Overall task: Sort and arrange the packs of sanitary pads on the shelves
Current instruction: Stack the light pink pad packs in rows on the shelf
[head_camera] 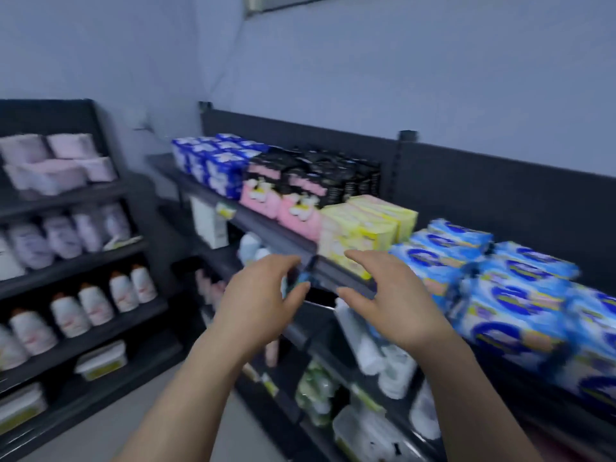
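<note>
Packs of sanitary pads line the top shelf (283, 240) in groups: dark blue packs (213, 165) at the far left, pink-and-black packs (286, 198), yellow packs (363, 228), and light blue packs (520, 295) at the right. My left hand (260, 301) and my right hand (386, 295) are raised side by side in front of the shelf's edge, just below the yellow packs. Fingers on both are loosely spread and hold nothing. The picture is blurred by motion.
Lower shelves under the pads hold white and green packs (376, 355). A second dark shelf unit (83, 255) at the left carries pale pink packs, white bottles (100, 305) and tubs. Grey floor (110, 438) lies between the units.
</note>
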The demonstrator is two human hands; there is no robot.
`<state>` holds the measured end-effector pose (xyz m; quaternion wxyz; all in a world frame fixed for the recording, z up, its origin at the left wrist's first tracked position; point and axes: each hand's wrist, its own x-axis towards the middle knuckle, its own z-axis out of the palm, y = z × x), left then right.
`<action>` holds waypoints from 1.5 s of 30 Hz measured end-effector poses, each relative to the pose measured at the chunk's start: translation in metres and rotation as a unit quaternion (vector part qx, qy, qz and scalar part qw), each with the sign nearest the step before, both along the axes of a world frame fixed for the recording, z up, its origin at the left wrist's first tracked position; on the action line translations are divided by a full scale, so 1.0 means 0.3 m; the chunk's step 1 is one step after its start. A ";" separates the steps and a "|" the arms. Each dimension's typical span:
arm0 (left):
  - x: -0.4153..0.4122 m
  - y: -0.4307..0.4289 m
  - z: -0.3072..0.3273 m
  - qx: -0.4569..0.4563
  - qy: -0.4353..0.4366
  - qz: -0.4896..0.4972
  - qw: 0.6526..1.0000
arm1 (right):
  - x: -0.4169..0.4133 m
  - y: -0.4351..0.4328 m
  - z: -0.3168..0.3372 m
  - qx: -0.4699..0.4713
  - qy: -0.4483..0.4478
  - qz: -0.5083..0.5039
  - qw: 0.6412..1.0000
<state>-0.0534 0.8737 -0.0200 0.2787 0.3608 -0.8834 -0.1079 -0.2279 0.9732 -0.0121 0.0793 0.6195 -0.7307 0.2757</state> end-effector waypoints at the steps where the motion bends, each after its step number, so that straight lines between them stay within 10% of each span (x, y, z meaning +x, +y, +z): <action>1: 0.074 -0.038 -0.007 0.003 -0.003 0.017 1.000 | 0.060 -0.054 -0.010 -0.001 -0.001 0.020 1.000; 15: 0.778 -0.446 -0.087 0.044 -0.006 0.253 0.966 | 0.662 -0.741 -0.114 0.045 -0.023 0.206 0.977; 45: 1.079 -2.034 -0.060 0.013 0.011 0.395 0.918 | 0.920 -2.450 -0.089 0.040 -0.021 0.316 0.948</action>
